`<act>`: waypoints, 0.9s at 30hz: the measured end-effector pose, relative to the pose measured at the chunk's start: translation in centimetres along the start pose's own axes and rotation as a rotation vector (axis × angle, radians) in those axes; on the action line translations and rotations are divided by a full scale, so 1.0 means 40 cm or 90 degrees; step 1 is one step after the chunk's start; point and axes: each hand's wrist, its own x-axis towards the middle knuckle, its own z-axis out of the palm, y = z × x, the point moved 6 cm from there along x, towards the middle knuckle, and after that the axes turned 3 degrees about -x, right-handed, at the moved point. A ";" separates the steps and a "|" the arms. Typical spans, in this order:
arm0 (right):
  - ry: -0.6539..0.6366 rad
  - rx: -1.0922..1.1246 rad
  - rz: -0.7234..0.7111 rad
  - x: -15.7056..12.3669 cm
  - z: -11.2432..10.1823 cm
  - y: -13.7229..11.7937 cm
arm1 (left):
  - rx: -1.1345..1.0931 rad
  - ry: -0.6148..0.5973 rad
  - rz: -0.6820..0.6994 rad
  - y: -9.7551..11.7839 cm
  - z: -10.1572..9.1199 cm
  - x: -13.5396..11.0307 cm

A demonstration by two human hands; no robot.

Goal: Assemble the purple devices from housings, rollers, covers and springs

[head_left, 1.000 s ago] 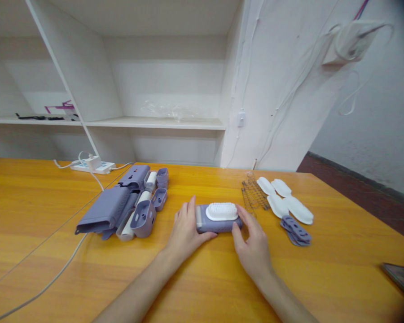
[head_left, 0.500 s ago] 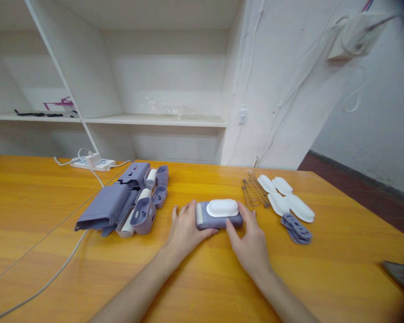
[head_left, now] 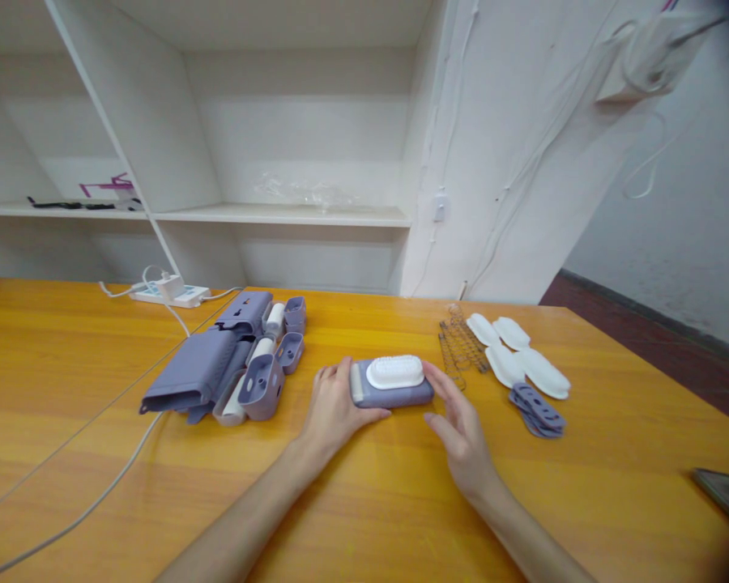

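Note:
A purple-grey oblong scrub brush body [head_left: 394,397] lies on the table in front of me, with a white oval brush head [head_left: 396,372] on top, its bumpy bristle side up. My left hand [head_left: 334,409] is closed around the left end of the body, thumb along the near side and fingers behind. My right hand [head_left: 460,431] is at the right end with thumb and fingers spread; its index fingertip is close to that end, and whether it touches I cannot tell. To the right lie thin metal springs [head_left: 463,344], several white oval brush heads [head_left: 543,373] and a stack of purple-grey slotted plates [head_left: 537,410].
At the left are purple-grey housings [head_left: 188,368], small purple-grey cups [head_left: 261,387] and white cylinders [head_left: 263,348]. Behind them is a white power strip [head_left: 176,295]; its cable [head_left: 103,490] runs over the table's left part. A dark flat object [head_left: 726,492] lies at the right edge.
My right thumb has come off the near side of the brush body, and the right hand has opened. The left hand keeps its hold. The view has shifted slightly.

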 end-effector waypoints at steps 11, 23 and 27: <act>0.019 0.034 0.025 0.015 -0.004 0.017 | 0.012 -0.005 0.000 0.005 0.005 -0.002; 0.062 -0.189 -0.062 0.016 -0.019 -0.018 | 0.011 0.000 0.001 -0.006 0.015 -0.008; 0.123 -0.259 -0.128 0.025 -0.049 -0.043 | 0.017 0.000 0.007 -0.002 0.014 -0.009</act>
